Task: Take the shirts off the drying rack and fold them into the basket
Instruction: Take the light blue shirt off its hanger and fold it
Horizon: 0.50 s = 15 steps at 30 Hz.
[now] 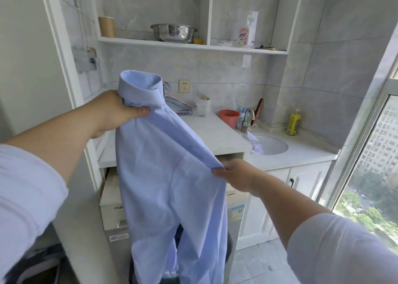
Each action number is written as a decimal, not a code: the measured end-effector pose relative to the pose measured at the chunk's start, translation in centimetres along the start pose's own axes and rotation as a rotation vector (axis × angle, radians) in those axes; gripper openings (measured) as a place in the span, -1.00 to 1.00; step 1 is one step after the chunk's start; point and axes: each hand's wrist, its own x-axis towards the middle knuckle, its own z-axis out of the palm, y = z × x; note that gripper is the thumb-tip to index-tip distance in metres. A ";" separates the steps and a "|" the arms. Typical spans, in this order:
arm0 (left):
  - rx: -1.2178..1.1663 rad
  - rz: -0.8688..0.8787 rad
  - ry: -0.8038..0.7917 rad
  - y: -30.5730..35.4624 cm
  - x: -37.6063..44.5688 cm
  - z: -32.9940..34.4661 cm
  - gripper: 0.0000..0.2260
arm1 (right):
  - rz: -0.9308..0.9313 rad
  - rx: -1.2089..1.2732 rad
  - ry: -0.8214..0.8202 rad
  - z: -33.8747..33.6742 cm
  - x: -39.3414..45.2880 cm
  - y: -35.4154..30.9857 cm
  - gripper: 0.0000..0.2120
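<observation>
Mid-air before the desk [215, 132], a light blue shirt [163, 176] hangs held up. Left hand [114, 113] has its grip closed on fabric just under the collar; right hand [234, 173] pinches a fold at the shirt's side, pulling it outward. Shirt blocks the white machine [112, 206] under the desk and a dark container [229, 249] on the floor; cannot tell if that is the basket. Behind: hangers [178, 107], orange tub [229, 117], faucet [248, 117], sink [273, 143] with white cloth [257, 146], yellow bottle [293, 123]. Shelf [193, 46] above carries a metal bowl [173, 32] and pink bottle [244, 34]. Window [370, 165] at right.
</observation>
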 end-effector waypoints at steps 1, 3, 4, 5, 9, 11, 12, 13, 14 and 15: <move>-0.007 0.009 0.025 0.1 -0.1 -0.1 -0.63 | -0.033 0.001 0.053 -0.8 -0.1 -0.3 -0.70; -0.071 0.064 0.160 0.9 0.1 -0.2 -0.63 | -0.087 0.122 0.239 -2.6 -0.4 -1.0 -0.66; -0.126 0.104 0.249 1.5 0.1 -0.4 -0.66 | -0.126 0.185 0.337 -3.5 -0.5 -1.2 -0.64; -0.170 0.138 0.315 2.2 0.2 -0.5 -0.70 | -0.157 0.194 0.392 -4.2 -0.6 -1.5 -0.63; -0.120 0.128 0.291 2.8 0.5 0.9 -0.63 | -0.052 -0.221 0.210 -3.7 -1.3 -1.0 -0.63; -0.148 0.133 0.297 3.3 0.9 1.7 -0.62 | -0.005 -0.124 0.260 -3.9 -1.5 0.1 -0.63; -0.167 0.137 0.316 3.7 0.9 2.0 -0.62 | 0.011 -0.026 0.293 -4.2 -1.8 0.7 -0.65; -0.167 0.137 0.341 4.1 1.0 2.1 -0.60 | 0.012 0.050 0.315 -4.4 -2.1 1.1 -0.68; -0.150 0.144 0.364 4.6 1.1 2.2 -0.56 | 0.004 0.087 0.321 -4.6 -2.3 1.5 -0.73; -0.132 0.156 0.382 5.2 1.2 2.4 -0.54 | -0.011 0.070 0.312 -4.6 -2.6 1.8 -0.79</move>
